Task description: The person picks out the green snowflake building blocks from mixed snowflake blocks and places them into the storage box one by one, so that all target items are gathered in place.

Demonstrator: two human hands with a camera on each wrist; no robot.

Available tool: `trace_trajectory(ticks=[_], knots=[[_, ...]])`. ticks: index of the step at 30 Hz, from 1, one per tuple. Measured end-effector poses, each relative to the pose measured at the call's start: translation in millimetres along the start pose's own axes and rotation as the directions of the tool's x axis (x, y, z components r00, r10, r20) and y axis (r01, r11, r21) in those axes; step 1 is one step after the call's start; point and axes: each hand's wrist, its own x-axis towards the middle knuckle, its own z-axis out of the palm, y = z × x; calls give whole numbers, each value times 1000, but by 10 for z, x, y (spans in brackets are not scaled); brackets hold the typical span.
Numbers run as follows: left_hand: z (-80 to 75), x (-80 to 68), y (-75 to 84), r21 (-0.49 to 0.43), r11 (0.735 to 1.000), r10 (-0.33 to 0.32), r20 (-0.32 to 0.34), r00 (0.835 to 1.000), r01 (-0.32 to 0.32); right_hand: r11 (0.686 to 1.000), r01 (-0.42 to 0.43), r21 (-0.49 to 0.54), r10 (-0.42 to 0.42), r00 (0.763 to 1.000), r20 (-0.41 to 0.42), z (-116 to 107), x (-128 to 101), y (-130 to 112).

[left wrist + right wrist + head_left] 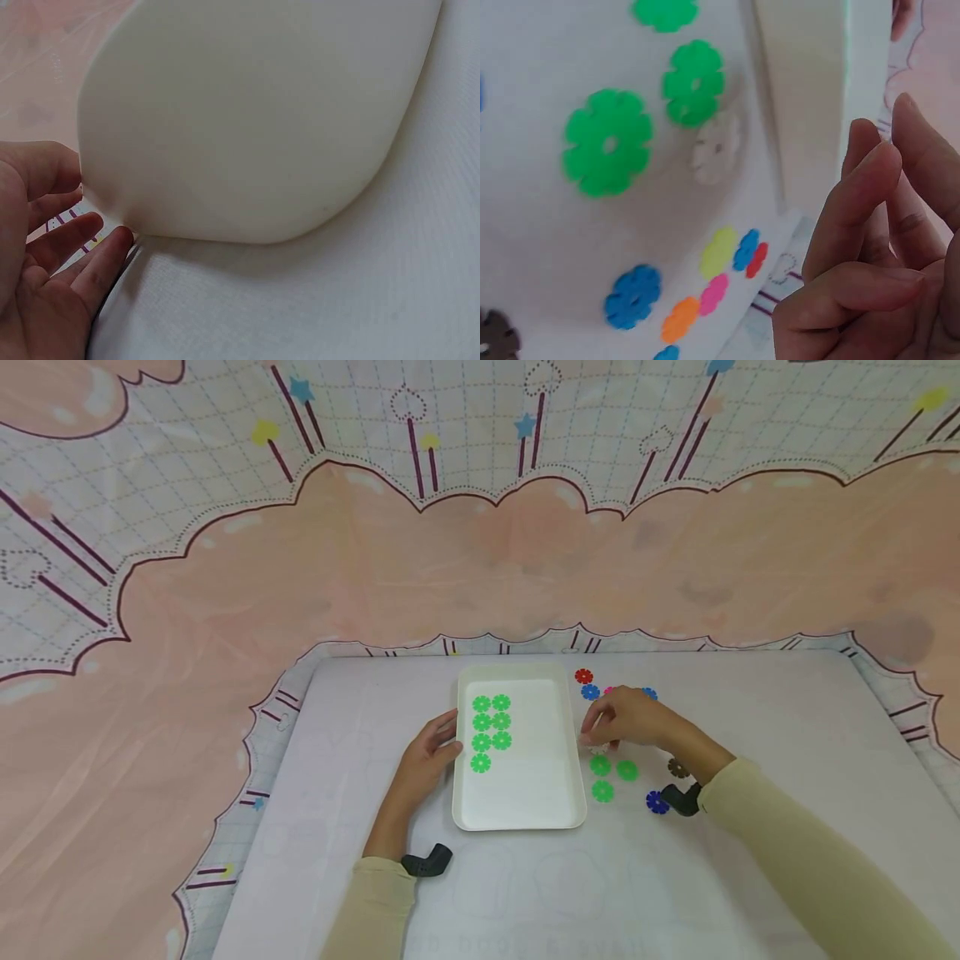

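Smooth white plastic tray, scalloped green discs inside

The right hand covers most of the pink disc and part of a blue disc behind it. In the left wrist view the tray runs off the top edge, its inside hidden. The brown disc is cut by the corner.

Pale yellow long sleeves, black wrist-worn cameras.
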Motion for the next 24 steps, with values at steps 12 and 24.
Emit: trace_trajectory(ticks=[12,24], knots=[[2,6,-14,-6,1000,-3,0,1000,3,994,-28,-108,27,1000,-16,7,-161,358],[-4,7,-17,-16,1000,12,7,1000,-11,984,-110,-140,103,993,-52,104,-186,605]])
